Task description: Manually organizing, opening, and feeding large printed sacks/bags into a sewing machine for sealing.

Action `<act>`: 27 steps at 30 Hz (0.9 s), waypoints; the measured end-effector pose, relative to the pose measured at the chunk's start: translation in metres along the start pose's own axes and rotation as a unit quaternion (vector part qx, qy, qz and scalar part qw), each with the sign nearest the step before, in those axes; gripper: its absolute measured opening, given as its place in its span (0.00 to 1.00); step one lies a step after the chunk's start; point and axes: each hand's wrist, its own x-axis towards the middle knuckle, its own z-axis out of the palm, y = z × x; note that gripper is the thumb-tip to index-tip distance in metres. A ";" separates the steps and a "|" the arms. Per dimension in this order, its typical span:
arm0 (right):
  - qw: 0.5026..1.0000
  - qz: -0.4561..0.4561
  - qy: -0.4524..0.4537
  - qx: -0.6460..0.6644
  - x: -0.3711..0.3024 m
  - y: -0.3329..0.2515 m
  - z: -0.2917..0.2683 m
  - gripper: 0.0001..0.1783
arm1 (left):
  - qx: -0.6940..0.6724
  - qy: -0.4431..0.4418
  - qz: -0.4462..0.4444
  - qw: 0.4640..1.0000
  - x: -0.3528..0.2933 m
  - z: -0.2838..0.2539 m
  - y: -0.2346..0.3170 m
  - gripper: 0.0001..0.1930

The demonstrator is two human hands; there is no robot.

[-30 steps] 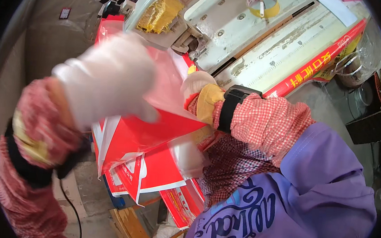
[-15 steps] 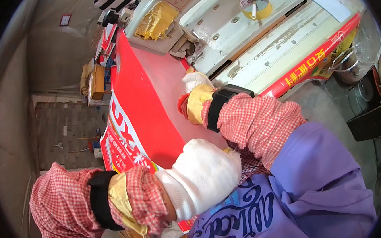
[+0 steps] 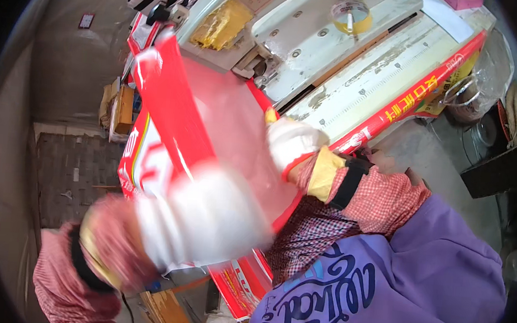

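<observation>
**Lifting the red sheet off the machine bed**

Swinging up across the middle, blurred with speed, where half a second ago it sat low by the purple jacket (image 3: 395,275): the left hand (image 3: 202,218), white-gloved, now in front of the red plastic sheet (image 3: 172,103). Fingers smeared by motion; cannot tell whether curled or spread. Shifted slightly toward the body, the right hand (image 3: 293,143), its fingers closed, pinching the sheet's clear near edge. Raised and bowed now, no longer flat, with its far end curling up beside the yellow pad (image 3: 224,22). Judged from that: sheet being pulled free. Beyond the right fingertips, the white machine (image 3: 344,71) and a tape roll (image 3: 350,11).
</observation>
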 end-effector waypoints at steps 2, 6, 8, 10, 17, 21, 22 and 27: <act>0.999 -0.018 -0.007 -0.044 0.012 0.010 0.004 0.11 | 0.077 -0.044 -0.052 0.995 0.035 0.029 0.042 0.01; 0.999 -0.045 -0.011 -0.025 0.036 -0.001 0.006 0.10 | 0.015 0.034 -0.166 0.985 0.046 0.040 0.015 0.04; 0.998 -0.025 -0.049 0.020 0.052 -0.004 0.004 0.10 | 0.053 0.054 -0.198 0.977 0.048 0.040 -0.009 0.04; 0.990 -0.041 -0.136 0.007 0.068 -0.002 -0.003 0.12 | 0.091 0.093 -0.219 0.967 0.048 0.053 -0.037 0.03; 0.466 0.224 -0.292 0.805 0.077 0.003 0.007 0.14 | 0.136 0.107 -0.361 0.916 0.028 0.070 -0.149 0.05; 0.875 -0.010 -0.184 0.448 0.078 -0.005 0.053 0.27 | 0.121 0.187 -0.478 0.850 0.001 0.092 -0.231 0.07; 0.906 -0.015 -0.220 0.361 0.072 -0.030 0.017 0.37 | 0.095 0.162 -0.497 0.847 -0.012 0.098 -0.228 0.06; 0.967 -0.230 -0.109 -0.004 0.080 -0.045 0.013 0.37 | 0.124 0.187 -0.406 0.886 -0.079 0.089 -0.095 0.04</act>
